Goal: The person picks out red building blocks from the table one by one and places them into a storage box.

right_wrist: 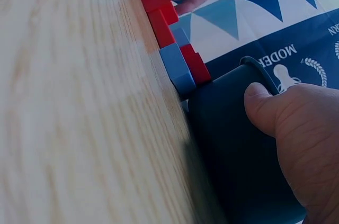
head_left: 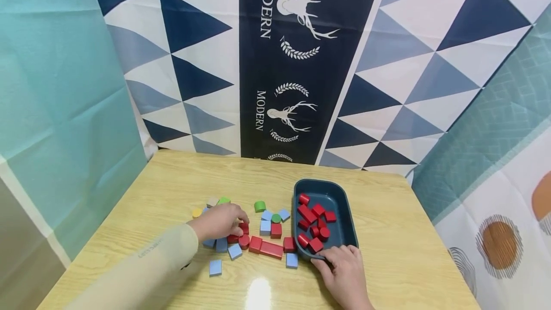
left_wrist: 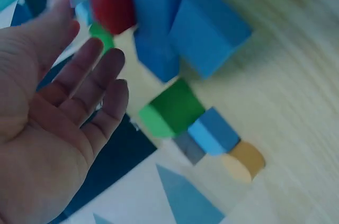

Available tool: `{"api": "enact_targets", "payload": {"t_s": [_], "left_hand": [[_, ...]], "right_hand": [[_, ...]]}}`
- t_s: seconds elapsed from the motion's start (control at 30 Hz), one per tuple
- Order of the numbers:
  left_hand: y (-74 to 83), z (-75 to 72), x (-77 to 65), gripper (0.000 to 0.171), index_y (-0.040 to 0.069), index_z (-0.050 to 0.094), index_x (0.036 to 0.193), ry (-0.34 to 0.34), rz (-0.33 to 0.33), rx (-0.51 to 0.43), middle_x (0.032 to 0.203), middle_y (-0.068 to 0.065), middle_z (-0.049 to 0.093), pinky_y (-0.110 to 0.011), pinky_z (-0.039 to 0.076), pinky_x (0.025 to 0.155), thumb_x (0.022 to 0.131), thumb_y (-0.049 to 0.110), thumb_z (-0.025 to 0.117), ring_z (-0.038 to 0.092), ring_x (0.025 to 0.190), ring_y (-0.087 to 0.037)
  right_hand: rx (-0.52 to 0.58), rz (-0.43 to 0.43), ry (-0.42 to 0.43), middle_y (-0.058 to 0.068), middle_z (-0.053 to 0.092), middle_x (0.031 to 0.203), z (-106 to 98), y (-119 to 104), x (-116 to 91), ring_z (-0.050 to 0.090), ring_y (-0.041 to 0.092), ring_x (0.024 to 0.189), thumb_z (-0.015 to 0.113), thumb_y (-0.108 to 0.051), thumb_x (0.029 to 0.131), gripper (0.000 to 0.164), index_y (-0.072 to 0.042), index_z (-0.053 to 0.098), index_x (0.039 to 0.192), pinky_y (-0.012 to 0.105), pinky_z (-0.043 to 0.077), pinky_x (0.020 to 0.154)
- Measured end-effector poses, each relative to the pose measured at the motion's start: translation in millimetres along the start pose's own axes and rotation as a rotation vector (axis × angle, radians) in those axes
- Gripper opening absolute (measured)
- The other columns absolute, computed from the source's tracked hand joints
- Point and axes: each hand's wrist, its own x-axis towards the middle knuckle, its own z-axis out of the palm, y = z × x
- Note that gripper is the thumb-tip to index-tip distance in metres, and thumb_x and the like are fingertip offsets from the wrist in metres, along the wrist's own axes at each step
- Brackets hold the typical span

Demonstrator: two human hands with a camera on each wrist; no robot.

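Note:
My left hand (head_left: 219, 221) reaches over a group of wooden blocks on the left. Its fingers are loosely bent beside a red block (head_left: 244, 228); in the left wrist view thumb and fingertips stand apart near a red block (left_wrist: 111, 2), with no block seen between them. My right hand (head_left: 344, 269) grips the near rim of a dark blue tray (head_left: 349, 226), thumb on the outside wall in the right wrist view. Several red blocks (head_left: 307, 214) lie in the tray, some cubes, some cylinders. A long red block (head_left: 271, 250) lies on the table between the hands.
Light blue blocks (head_left: 215, 268) lie scattered on the wooden table (head_left: 387, 214). Green cylinders (head_left: 259, 206) and a yellow cylinder (left_wrist: 246, 160) are among them. Behind the table hangs a patterned cloth (head_left: 202, 61).

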Motion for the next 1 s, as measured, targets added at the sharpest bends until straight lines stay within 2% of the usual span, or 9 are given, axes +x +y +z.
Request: {"api": "enact_targets", "payload": {"t_s": [0.07, 0.17, 0.37, 0.47, 0.57, 0.67, 0.8, 0.9, 1.0], "left_hand": [[2.4, 4.6, -0.1, 0.019, 0.017, 0.075, 0.107, -0.013, 0.039, 0.052, 0.104, 0.005, 0.068, -0.038, 0.053, 0.087, 0.089, 0.021, 0.075, 0.059, 0.096, -0.012], [5.0, 11.5, 4.1, 0.014, 0.017, 0.077, 0.103, -0.021, 0.061, 0.059, 0.098, 0.007, 0.069, -0.036, 0.053, 0.086, 0.090, 0.015, 0.073, 0.058, 0.091, -0.009], [5.3, 21.8, 16.1, 0.016, 0.018, 0.078, 0.099, -0.029, -0.017, 0.085, 0.093, 0.008, 0.068, -0.035, 0.054, 0.086, 0.085, 0.010, 0.076, 0.057, 0.088, -0.008], [4.9, 21.4, 20.0, 0.015, 0.016, 0.077, 0.098, 0.006, -0.035, 0.102, 0.092, 0.006, 0.069, -0.035, 0.054, 0.085, 0.084, 0.009, 0.077, 0.057, 0.086, -0.009], [9.4, 15.7, 21.8, 0.016, 0.013, 0.076, 0.101, 0.087, -0.006, 0.103, 0.095, 0.003, 0.068, -0.034, 0.055, 0.083, 0.086, 0.011, 0.076, 0.058, 0.085, -0.011], [26.8, 5.2, 27.9, 0.022, 0.012, 0.072, 0.112, 0.182, 0.018, 0.074, 0.104, 0.001, 0.065, -0.034, 0.055, 0.085, 0.089, 0.014, 0.074, 0.057, 0.091, -0.012], [65.2, -2.6, 47.0, 0.031, 0.017, 0.067, 0.123, 0.263, 0.077, 0.034, 0.116, 0.002, 0.062, -0.033, 0.052, 0.092, 0.093, 0.022, 0.071, 0.055, 0.103, -0.011], [92.1, 1.6, 63.8, 0.032, 0.021, 0.068, 0.123, 0.246, 0.181, 0.059, 0.116, 0.005, 0.064, -0.032, 0.050, 0.094, 0.092, 0.027, 0.072, 0.054, 0.105, -0.009], [111.6, 10.7, 78.8, 0.028, 0.023, 0.072, 0.118, 0.167, 0.254, 0.146, 0.109, 0.009, 0.067, -0.031, 0.048, 0.093, 0.091, 0.029, 0.073, 0.055, 0.100, -0.009]], "right_hand": [[0.001, -0.007, 0.002, -0.017, 0.062, 0.072, 0.0, 0.5, 1.0, 0.049, 0.005, 0.067, 0.086, -0.032, 0.073, 0.015, -0.024, 0.073, 0.076, 0.040, 0.035, 0.076], [0.008, -0.016, 0.003, -0.017, 0.063, 0.072, 0.6, 0.9, 1.4, 0.049, 0.006, 0.066, 0.085, -0.032, 0.074, 0.015, -0.024, 0.073, 0.076, 0.040, 0.034, 0.075], [0.007, -0.007, 0.004, -0.017, 0.062, 0.072, 0.4, -0.3, 0.2, 0.049, 0.005, 0.067, 0.085, -0.032, 0.073, 0.015, -0.024, 0.073, 0.076, 0.040, 0.034, 0.075], [0.004, -0.011, 0.003, -0.017, 0.062, 0.072, 0.4, -1.3, 0.3, 0.049, 0.005, 0.068, 0.086, -0.032, 0.073, 0.015, -0.024, 0.073, 0.076, 0.040, 0.035, 0.075], [0.006, -0.025, 0.000, -0.017, 0.062, 0.073, 0.3, -2.0, 0.6, 0.050, 0.006, 0.068, 0.085, -0.031, 0.074, 0.015, -0.023, 0.073, 0.077, 0.041, 0.035, 0.075], [0.013, -0.034, 0.008, -0.016, 0.063, 0.073, -0.4, -1.0, 0.3, 0.050, 0.007, 0.068, 0.086, -0.030, 0.073, 0.015, -0.022, 0.073, 0.077, 0.041, 0.035, 0.074], [0.017, -0.031, 0.021, -0.015, 0.064, 0.073, -1.4, 2.4, -0.3, 0.051, 0.007, 0.067, 0.086, -0.029, 0.073, 0.015, -0.023, 0.073, 0.077, 0.040, 0.033, 0.074], [0.015, -0.032, 0.022, -0.015, 0.064, 0.073, -1.0, 3.9, -1.1, 0.050, 0.006, 0.067, 0.085, -0.031, 0.073, 0.015, -0.023, 0.073, 0.077, 0.039, 0.033, 0.074], [0.017, -0.041, 0.023, -0.015, 0.064, 0.074, 0.1, 3.8, -2.6, 0.050, 0.006, 0.068, 0.085, -0.031, 0.073, 0.016, -0.023, 0.073, 0.077, 0.039, 0.034, 0.074]]}}
